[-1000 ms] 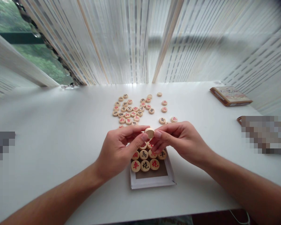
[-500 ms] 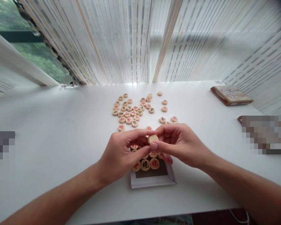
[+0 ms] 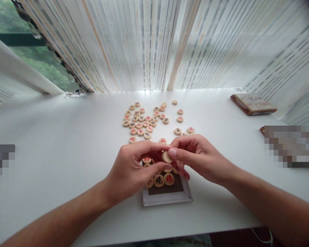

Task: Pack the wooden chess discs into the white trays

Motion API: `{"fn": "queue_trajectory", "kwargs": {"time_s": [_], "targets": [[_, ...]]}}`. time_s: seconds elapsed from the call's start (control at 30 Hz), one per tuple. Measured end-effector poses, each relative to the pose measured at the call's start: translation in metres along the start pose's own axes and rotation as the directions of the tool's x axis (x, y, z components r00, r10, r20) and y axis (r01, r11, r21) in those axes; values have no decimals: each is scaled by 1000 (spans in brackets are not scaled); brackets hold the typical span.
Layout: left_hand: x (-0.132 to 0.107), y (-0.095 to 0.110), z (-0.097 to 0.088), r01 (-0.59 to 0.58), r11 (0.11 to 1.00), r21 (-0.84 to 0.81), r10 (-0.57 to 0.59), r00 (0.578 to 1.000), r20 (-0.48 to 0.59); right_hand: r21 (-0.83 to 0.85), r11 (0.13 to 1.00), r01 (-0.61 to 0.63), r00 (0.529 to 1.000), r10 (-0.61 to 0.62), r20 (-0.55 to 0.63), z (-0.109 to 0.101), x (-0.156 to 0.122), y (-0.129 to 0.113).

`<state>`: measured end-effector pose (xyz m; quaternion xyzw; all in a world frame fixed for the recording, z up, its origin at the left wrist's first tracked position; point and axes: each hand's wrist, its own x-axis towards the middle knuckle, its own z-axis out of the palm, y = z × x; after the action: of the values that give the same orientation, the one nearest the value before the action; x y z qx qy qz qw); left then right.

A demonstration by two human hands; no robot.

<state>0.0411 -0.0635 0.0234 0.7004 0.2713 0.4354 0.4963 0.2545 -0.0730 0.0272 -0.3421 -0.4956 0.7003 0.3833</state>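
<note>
My left hand (image 3: 131, 169) and my right hand (image 3: 198, 156) meet over a shallow white box tray (image 3: 186, 195). Both pinch one round wooden chess piece (image 3: 167, 157), blank side up, between thumbs and fingertips. Under my hands the tray holds several wooden discs with red and black characters (image 3: 164, 179), laid in rows; most are hidden by my fingers. Farther back lies a loose scatter of several more discs (image 3: 144, 121) on the white table (image 3: 67, 137).
A brown box lid (image 3: 252, 104) lies at the far right of the table. Blurred patches sit at the right and left edges. Striped curtains hang behind the table, with a window at the upper left. The table's front edge runs just below my forearms.
Both hands have sunk with the piece toward the tray and now cover more of its discs. The piece has tilted slightly.
</note>
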Motion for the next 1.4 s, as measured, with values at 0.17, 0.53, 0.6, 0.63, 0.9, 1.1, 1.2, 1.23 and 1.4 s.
{"fn": "queue_trajectory", "kwargs": {"time_s": [0.17, 0.53, 0.6, 0.63, 0.9, 1.1, 1.2, 1.23, 1.4], "targets": [[0, 2, 0, 54, 994, -99, -57, 998, -26, 101, 995, -10, 998, 3, 68, -4, 0, 2], [-2, 0, 1, 3, 1000, 9, -3, 998, -66, 107, 993, -57, 998, 57, 8, 3, 1, 2], [-2, 0, 0, -26, 998, 61, 30, 998, -58, 98, 994, -51, 999, 53, -11, 4, 1, 2], [-1, 0, 0, -37, 996, 76, 40, 998, -51, 92, 995, -50, 999, 51, -14, 4, 1, 2], [-1, 2, 1, -28, 997, 66, 31, 999, -42, 66, 997, -30, 1000, 30, 2, 4, -1, 0], [0, 2, 3, 28, 997, -73, -30, 999, -28, 89, 996, -29, 999, 26, 34, 2, -1, -1], [1, 2, 3, 51, 993, -104, -55, 998, -33, 108, 993, -46, 999, 42, 34, 1, 0, -1], [1, 2, 3, 55, 993, -108, -59, 998, -37, 113, 992, -50, 998, 47, 32, 1, 0, -1], [1, 3, 2, 52, 993, -109, -57, 998, -41, 155, 986, -68, 997, 60, 56, 0, 1, -1]]}}
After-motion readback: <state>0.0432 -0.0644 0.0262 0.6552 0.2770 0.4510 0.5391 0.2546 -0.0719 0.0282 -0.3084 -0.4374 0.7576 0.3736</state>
